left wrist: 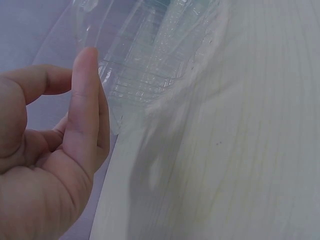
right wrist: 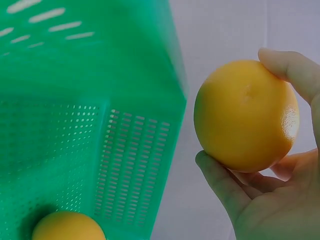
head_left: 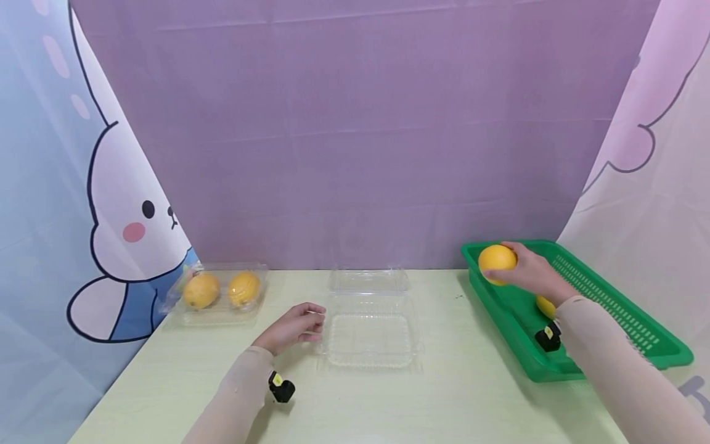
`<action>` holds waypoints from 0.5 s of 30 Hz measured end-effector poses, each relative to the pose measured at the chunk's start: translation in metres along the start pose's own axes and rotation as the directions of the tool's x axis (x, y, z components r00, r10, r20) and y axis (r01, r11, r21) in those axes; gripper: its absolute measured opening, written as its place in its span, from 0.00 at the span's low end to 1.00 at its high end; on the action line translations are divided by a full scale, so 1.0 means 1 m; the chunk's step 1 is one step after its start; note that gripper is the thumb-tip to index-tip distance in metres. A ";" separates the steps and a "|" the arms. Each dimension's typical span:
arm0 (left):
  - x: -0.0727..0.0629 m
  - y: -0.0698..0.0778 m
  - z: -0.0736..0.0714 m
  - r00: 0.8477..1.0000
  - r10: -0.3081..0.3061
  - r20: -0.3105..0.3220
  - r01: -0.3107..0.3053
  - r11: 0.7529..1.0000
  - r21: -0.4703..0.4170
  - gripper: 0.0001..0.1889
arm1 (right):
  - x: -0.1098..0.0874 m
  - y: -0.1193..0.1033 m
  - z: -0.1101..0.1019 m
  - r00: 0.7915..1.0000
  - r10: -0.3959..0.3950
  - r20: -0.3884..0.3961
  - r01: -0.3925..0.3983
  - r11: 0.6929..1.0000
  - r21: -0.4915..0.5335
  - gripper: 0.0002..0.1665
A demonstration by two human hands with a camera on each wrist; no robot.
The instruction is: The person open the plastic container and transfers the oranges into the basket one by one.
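Observation:
My right hand (head_left: 529,271) grips an orange (head_left: 497,264) between thumb and fingers, over the far left corner of the green basket (head_left: 499,317). In the right wrist view the orange (right wrist: 245,115) is beside the basket wall, held from the right. On the table's middle a clear plastic clamshell box (head_left: 370,364) lies with its lid (head_left: 368,280) folded back. My left hand (head_left: 294,327) holds nothing, its fingers loosely bent, fingertips right at the box's left edge. The left wrist view has the fingers (left wrist: 82,95) close by the clear plastic.
A second clear box (head_left: 219,317) at the back left contains two yellow-orange fruits (head_left: 201,290). Inside the basket lies another yellow-orange fruit (right wrist: 69,227), partly hidden by my right sleeve in the head view. A purple cloth (head_left: 355,135) hangs behind the table.

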State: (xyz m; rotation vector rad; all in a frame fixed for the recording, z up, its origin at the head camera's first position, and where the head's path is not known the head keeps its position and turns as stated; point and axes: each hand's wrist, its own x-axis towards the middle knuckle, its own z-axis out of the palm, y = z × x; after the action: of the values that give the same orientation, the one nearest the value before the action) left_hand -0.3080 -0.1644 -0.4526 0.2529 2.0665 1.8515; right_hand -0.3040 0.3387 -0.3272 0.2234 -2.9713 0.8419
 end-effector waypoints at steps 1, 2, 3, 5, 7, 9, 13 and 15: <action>0.000 0.000 0.000 1.000 0.001 0.000 -0.001 1.000 -0.001 0.22 | 0.000 0.002 0.000 1.000 0.003 0.002 -0.003 1.000 0.002 0.60; 0.000 0.000 0.000 1.000 0.002 0.000 -0.002 1.000 -0.002 0.22 | 0.000 0.003 -0.001 1.000 0.005 0.003 -0.005 1.000 0.005 0.60; 0.000 0.000 0.001 1.000 0.002 -0.001 -0.002 1.000 -0.002 0.22 | 0.000 0.005 -0.001 1.000 0.007 0.004 -0.007 1.000 0.007 0.60; 0.000 -0.001 0.001 1.000 0.003 -0.002 -0.003 1.000 -0.004 0.23 | 0.000 0.007 -0.001 1.000 0.013 0.005 -0.013 1.000 0.007 0.60; -0.001 0.000 0.001 1.000 0.004 -0.001 -0.004 1.000 -0.002 0.23 | 0.000 0.009 -0.001 1.000 0.019 0.007 -0.019 1.000 0.010 0.60; -0.001 0.000 0.001 1.000 0.005 -0.001 -0.005 1.000 -0.001 0.23 | 0.001 0.011 0.000 1.000 0.027 0.009 -0.027 1.000 0.010 0.60; -0.002 0.000 0.001 1.000 0.006 0.000 -0.006 1.000 -0.001 0.23 | 0.002 0.014 0.000 0.999 0.036 0.009 -0.036 0.999 0.016 0.60; -0.002 0.001 0.001 1.000 0.006 0.000 -0.006 1.000 -0.001 0.23 | 0.003 0.016 0.001 0.999 0.040 0.011 -0.040 0.999 0.020 0.60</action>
State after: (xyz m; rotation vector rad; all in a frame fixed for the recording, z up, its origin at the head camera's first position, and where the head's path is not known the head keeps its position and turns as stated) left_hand -0.3060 -0.1642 -0.4518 0.2592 2.0674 1.8556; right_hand -0.3094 0.3511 -0.3358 0.1699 -2.9877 0.8782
